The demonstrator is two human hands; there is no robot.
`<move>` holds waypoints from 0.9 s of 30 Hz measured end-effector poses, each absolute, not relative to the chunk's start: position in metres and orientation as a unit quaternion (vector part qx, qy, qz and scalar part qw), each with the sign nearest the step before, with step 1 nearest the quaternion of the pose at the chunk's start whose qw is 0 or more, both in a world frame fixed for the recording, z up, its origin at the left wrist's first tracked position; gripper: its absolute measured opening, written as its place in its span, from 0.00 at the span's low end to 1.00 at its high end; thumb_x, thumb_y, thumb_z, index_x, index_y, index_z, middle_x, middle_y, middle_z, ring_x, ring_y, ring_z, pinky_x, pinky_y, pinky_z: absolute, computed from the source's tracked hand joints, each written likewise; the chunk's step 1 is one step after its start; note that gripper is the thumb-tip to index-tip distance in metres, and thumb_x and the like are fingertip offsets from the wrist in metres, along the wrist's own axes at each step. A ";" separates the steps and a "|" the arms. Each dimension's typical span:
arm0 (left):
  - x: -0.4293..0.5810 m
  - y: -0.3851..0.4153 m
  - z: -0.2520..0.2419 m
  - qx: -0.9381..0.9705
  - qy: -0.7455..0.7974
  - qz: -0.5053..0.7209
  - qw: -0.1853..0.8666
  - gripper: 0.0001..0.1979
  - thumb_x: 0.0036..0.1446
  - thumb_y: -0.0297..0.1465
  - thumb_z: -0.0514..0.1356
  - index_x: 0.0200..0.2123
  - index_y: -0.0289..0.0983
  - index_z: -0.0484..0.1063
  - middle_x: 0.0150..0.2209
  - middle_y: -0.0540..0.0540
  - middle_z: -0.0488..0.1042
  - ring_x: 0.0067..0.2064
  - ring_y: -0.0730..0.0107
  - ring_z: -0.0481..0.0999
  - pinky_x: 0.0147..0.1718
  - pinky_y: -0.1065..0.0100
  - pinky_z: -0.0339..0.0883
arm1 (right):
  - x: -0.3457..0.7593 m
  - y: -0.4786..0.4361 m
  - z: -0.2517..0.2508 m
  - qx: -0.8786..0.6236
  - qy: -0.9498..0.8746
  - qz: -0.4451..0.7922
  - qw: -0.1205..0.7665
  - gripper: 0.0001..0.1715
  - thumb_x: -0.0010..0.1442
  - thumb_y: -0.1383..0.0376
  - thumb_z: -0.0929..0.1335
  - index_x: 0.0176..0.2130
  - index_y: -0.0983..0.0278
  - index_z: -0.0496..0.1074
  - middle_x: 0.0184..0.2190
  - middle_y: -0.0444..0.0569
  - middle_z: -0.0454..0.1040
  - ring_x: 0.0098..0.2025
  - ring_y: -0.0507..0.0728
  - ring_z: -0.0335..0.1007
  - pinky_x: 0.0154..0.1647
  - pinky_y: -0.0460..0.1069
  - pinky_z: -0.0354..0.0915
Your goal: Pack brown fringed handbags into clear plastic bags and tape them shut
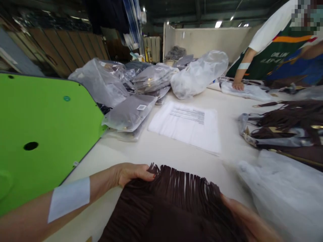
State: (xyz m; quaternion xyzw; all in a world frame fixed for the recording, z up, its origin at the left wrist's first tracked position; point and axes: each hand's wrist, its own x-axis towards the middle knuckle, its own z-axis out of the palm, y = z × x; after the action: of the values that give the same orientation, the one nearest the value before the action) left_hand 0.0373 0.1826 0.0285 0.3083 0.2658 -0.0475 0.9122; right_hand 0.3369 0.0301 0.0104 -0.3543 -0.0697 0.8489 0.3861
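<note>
A dark brown fringed piece [174, 215], looking like a bag or garment, spans the bottom middle of the view, its fringe strips pointing away from me. My left hand [133, 174] grips its far left corner, thumb on top and the other fingers hidden beneath. On the right edge, my right hand [238, 210] holds the same piece, partly covered by the fringe and blurred. Beyond it lies a stack of flat white plastic bags [161, 126] with printed text. More brown fringed pieces [285, 117] with gold-coloured metal parts rest at the right.
Packed grey items in clear bags [131, 111] pile up at the back left. A bright green board [50, 117] borders the left side. Clear plastic [285, 188] covers the right front. Across the white table, a co-worker's hand [238, 84] presses on a plastic bag.
</note>
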 end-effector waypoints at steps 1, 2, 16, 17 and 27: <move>0.042 0.184 0.028 0.310 0.260 -0.054 0.913 0.21 0.42 0.35 0.68 0.38 0.29 0.74 0.32 0.42 0.78 0.38 0.60 0.76 0.43 0.61 0.68 | 0.336 0.034 0.009 -0.343 -0.071 0.858 0.377 0.14 0.62 0.62 0.62 0.40 0.63 0.75 0.38 0.47 0.77 0.46 0.53 0.70 0.57 0.47 0.56; 0.047 0.186 0.027 0.311 0.257 -0.061 0.913 0.20 0.41 0.36 0.68 0.37 0.29 0.74 0.31 0.42 0.77 0.38 0.60 0.76 0.42 0.61 0.68 | 0.334 0.039 0.008 -0.327 -0.075 0.867 0.369 0.15 0.62 0.63 0.61 0.41 0.63 0.75 0.38 0.47 0.77 0.47 0.53 0.69 0.58 0.48 0.55; 0.067 0.179 0.035 0.402 0.221 -0.064 0.886 0.26 0.39 0.35 0.70 0.43 0.34 0.70 0.39 0.45 0.75 0.41 0.66 0.74 0.42 0.68 0.67 | 0.305 0.080 0.049 -0.290 -0.308 0.864 0.272 0.28 0.58 0.63 0.65 0.58 0.62 0.59 0.51 0.52 0.69 0.56 0.59 0.60 0.61 0.57 0.50; 0.065 0.175 0.042 0.436 0.211 -0.059 0.873 0.27 0.40 0.36 0.69 0.45 0.34 0.69 0.41 0.46 0.74 0.43 0.66 0.73 0.44 0.68 0.66 | 0.303 0.077 0.058 -0.315 -0.351 0.841 0.265 0.30 0.58 0.61 0.66 0.58 0.61 0.58 0.53 0.51 0.67 0.57 0.59 0.58 0.61 0.57 0.50; 0.027 0.083 0.061 0.904 0.029 0.057 0.423 0.32 0.55 0.36 0.56 0.60 0.30 0.52 0.62 0.32 0.51 0.63 0.52 0.49 0.62 0.52 0.38 | 0.273 -0.010 0.011 -0.436 -0.762 0.360 0.316 0.25 0.61 0.58 0.62 0.57 0.52 0.59 0.56 0.43 0.63 0.58 0.57 0.57 0.63 0.54 0.45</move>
State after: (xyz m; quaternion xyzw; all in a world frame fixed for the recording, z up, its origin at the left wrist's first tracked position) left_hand 0.0267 0.0832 0.0610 0.9037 0.0290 0.0565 0.4233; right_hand 0.2729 -0.0103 0.0112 -0.4356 -0.7622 0.3601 0.3157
